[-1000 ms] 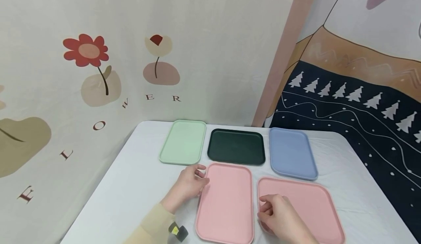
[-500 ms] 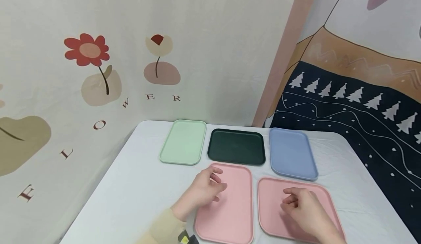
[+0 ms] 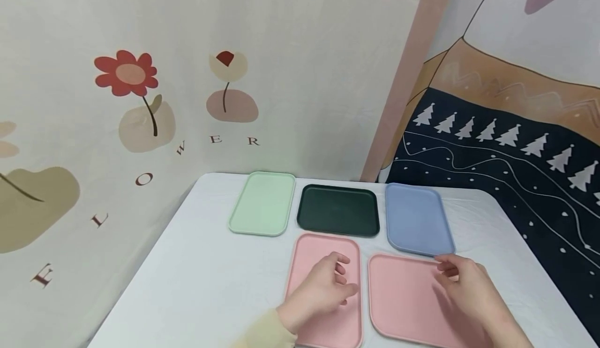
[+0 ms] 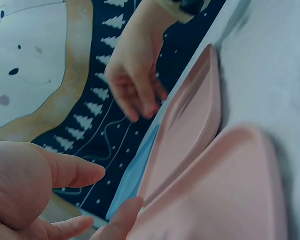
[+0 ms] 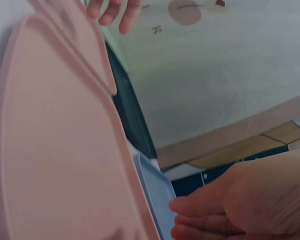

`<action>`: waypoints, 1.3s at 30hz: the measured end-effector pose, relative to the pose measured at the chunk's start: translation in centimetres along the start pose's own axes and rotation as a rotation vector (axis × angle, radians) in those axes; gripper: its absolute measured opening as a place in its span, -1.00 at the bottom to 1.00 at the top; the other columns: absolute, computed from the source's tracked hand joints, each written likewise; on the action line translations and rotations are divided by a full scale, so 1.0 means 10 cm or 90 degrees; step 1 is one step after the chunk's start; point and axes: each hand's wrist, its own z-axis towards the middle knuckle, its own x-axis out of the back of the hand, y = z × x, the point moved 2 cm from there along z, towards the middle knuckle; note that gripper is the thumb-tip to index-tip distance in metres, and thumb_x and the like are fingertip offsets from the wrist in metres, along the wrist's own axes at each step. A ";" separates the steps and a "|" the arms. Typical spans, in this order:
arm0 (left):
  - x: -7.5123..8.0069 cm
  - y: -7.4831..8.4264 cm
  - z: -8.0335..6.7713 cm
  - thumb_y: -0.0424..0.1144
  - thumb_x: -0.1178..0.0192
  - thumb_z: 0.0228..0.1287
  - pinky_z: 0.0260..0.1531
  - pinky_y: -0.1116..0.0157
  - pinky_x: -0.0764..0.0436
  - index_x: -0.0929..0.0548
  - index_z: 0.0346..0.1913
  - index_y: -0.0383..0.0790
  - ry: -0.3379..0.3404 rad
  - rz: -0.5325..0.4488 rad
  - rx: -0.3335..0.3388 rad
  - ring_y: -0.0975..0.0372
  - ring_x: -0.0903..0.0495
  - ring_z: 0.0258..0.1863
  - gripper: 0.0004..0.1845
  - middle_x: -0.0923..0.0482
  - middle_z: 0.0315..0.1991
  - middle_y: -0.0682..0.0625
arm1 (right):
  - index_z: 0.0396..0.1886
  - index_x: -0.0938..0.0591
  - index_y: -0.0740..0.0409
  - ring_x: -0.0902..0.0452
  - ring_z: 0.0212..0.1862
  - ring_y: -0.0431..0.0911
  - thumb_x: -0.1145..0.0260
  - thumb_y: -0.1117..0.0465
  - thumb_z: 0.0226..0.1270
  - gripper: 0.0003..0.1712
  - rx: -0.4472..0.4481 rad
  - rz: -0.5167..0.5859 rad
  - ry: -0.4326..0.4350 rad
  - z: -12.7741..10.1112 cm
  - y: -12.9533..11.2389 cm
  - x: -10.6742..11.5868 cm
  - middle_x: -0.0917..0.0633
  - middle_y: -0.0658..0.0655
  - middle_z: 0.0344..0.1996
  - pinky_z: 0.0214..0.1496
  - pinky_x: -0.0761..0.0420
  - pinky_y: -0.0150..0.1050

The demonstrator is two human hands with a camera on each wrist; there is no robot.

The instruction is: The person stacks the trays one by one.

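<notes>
The white surface (image 3: 197, 275) carries five trays: a light green tray (image 3: 262, 203), a dark green tray (image 3: 337, 210) and a blue tray (image 3: 414, 218) in a far row, and two pink ones nearer, side by side with a narrow gap between. The right pink tray (image 3: 403, 298) is the broader; the left pink tray (image 3: 323, 249) lies lengthwise toward the person.

Judging from the pose, the step in hand is a reach across the pink trays with nothing grasped; taking either one would call for fingers curling under a rim.

The left hand (image 3: 323, 288) hovers over the left pink tray, fingers loosely bent, its grip released and empty. The right hand (image 3: 469, 290) sits over the far right corner of the right pink tray, just beside the blue tray's near edge; its fingers are relaxed and hold nothing. Whether either hand touches its tray cannot be told.
</notes>
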 end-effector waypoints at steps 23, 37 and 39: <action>-0.70 0.14 -0.03 -0.33 -0.49 0.21 0.34 0.26 -0.52 -0.37 0.51 -0.42 -0.045 0.407 -0.071 0.08 -0.52 0.33 -0.17 -0.44 0.32 -0.27 | -0.03 -0.73 0.38 -0.67 0.02 0.38 -0.45 0.57 0.11 -0.63 0.132 -0.135 0.038 0.19 0.50 -0.02 -0.73 0.33 -0.11 0.01 -0.68 0.31; -0.87 0.13 -0.06 -0.47 -0.51 -0.15 0.08 0.43 -0.62 -0.40 0.41 -0.64 0.013 0.563 -0.183 0.08 -0.57 0.04 -0.06 -0.46 0.25 -0.36 | -0.08 -0.74 0.39 -0.65 0.00 0.33 -0.49 0.61 -0.04 -0.57 0.170 -0.193 0.038 0.33 0.53 -0.04 -0.68 0.23 -0.20 0.05 -0.67 0.28; -0.88 0.13 -0.05 -0.45 -0.51 -0.16 0.04 0.45 -0.62 -0.42 0.40 -0.63 0.021 0.575 -0.186 0.12 -0.56 -0.03 -0.07 -0.49 0.23 -0.34 | -0.10 -0.75 0.36 -0.65 0.01 0.33 -0.47 0.62 -0.03 -0.58 0.170 -0.193 0.033 0.34 0.53 -0.04 -0.68 0.22 -0.20 0.06 -0.67 0.28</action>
